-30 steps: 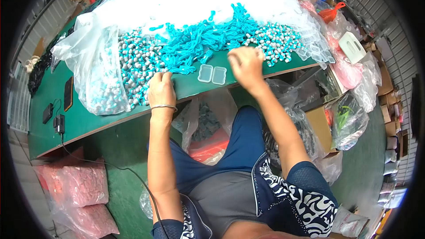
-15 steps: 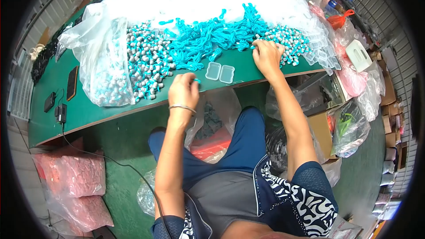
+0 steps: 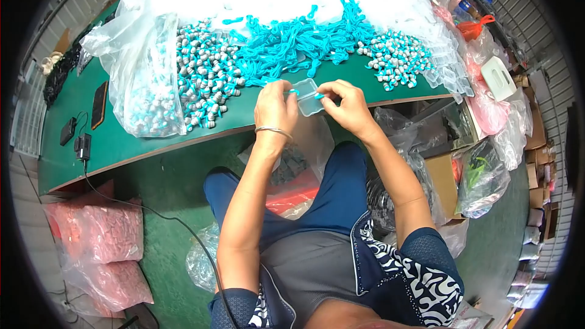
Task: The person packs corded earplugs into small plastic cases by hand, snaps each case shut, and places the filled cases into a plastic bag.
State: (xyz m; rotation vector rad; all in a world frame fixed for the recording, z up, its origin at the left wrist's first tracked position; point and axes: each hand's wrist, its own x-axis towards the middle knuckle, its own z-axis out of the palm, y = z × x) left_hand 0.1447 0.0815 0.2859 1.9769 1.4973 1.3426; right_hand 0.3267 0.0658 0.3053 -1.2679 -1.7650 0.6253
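Over the clear plastic case (image 3: 309,99) at the table's front edge, my two hands are close together. My left hand (image 3: 277,108) is closed, pinching a small blue-and-grey earplug whose blue tip shows at the fingers. My right hand (image 3: 346,107) is closed too, with a small blue piece at its fingertips by the case's right side. Behind the case is a heap of blue cords (image 3: 292,45). Left of the cords lies a pile of blue-and-grey plugs (image 3: 204,67), and a similar pile (image 3: 396,58) sits to their right.
A clear bag of plugs (image 3: 149,97) stands on the green table (image 3: 131,155) at left, near a phone (image 3: 99,105) and a black box (image 3: 83,146). Clear cases (image 3: 454,79) lie at right. A cable (image 3: 177,218) crosses my left arm. Pink bags (image 3: 100,237) are on the floor.
My left hand has moved right from the left pile, and my right hand has moved left from the right pile. Both have come together over the clear case.
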